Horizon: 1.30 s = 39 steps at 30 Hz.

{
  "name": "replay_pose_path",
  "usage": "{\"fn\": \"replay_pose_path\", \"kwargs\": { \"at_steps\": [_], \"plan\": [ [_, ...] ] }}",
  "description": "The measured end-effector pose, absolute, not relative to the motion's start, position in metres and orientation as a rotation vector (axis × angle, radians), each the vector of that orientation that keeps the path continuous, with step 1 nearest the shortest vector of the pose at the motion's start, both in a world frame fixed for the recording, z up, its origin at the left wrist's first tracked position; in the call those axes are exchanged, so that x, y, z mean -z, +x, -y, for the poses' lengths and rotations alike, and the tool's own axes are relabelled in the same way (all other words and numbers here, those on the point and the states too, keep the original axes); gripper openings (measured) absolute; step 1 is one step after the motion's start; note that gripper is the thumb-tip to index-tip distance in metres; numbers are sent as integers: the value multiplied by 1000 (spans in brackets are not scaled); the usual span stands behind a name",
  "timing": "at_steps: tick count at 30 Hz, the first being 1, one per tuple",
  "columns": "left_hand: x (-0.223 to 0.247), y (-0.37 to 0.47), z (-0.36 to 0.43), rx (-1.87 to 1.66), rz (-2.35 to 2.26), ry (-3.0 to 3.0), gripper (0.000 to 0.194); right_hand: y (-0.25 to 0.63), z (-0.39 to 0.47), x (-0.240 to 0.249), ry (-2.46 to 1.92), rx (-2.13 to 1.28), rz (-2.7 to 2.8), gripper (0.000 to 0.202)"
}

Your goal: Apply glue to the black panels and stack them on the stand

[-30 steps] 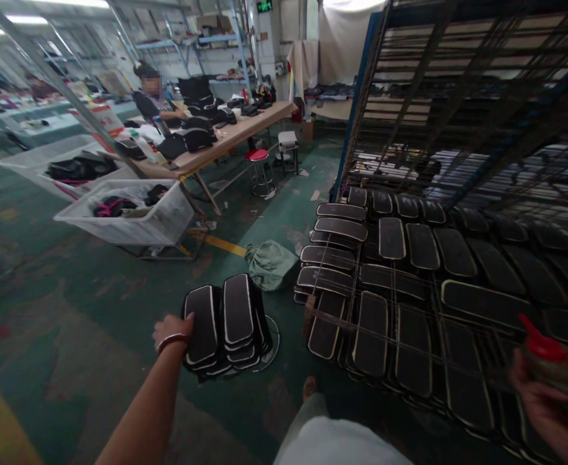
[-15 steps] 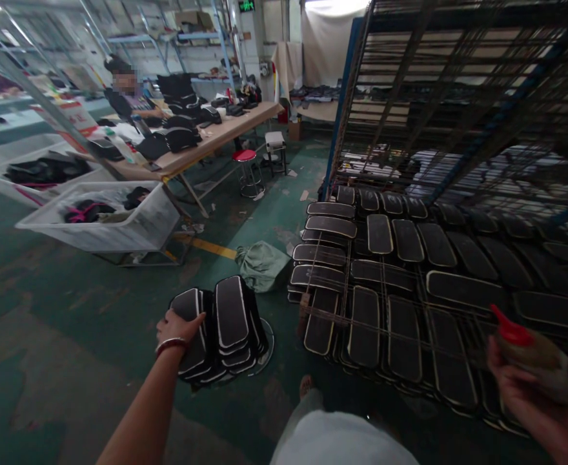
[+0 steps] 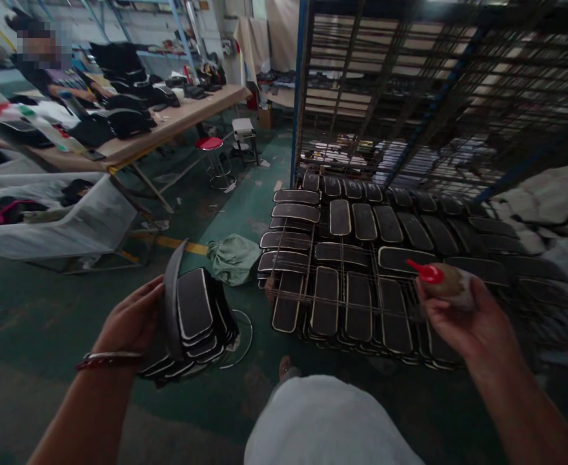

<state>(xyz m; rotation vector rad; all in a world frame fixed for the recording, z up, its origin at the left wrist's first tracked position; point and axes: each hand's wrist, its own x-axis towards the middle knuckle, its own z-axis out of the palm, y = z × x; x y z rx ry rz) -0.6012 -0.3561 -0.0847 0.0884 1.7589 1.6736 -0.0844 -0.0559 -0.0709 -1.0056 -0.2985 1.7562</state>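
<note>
My left hand grips a dark curved panel, held up on edge so that its thin side faces me. Right behind it stands a stack of black panels with pale edging, low over the floor at the left. In my right hand is a squeeze bottle with a red nozzle pointing left and brownish contents. Below and beyond the bottle, many similar black panels lie in rows on a wire rack, their edges lined in a pale colour.
A tall wire-mesh rack with blue posts rises behind the rows. Left are a white bin, a worktable with black pieces, and a person behind it. A red stool and green cloth bundle stand on the floor.
My left hand has lifted one panel off the stack and tipped it upright. My right hand has brought the bottle leftward and up. The view has swung to the right.
</note>
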Motion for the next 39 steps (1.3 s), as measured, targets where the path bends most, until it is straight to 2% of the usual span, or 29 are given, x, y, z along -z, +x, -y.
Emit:
{"fn": "replay_pose_path", "kwargs": {
  "at_steps": [3, 6, 9, 14, 26, 33, 39],
  "plan": [
    [68, -535, 298, -1566, -1552, 258, 46, -89, 43, 53, -952, -1727, 510, 32],
    [54, -471, 248, -1280, -1447, 442, 36, -95, 31, 30, -892, -1740, 677, 38],
    [41, -428, 214, -983, -1323, 654, 37, -95, 19, 7, -822, -1707, 918, 41],
    [20, -397, 181, -739, -1273, 835, 41, -76, 4, -19, -729, -1673, 1188, 42],
    [4, -368, 148, -615, -1452, 792, 46, -45, -19, -24, -679, -1640, 1332, 38],
    [12, -372, 144, -590, -1466, 793, 55, -40, -23, -23, -711, -1623, 1317, 40],
    [20, -379, 143, -623, -1470, 819, 52, -38, -20, -20, -734, -1619, 1323, 43]
  ]
}}
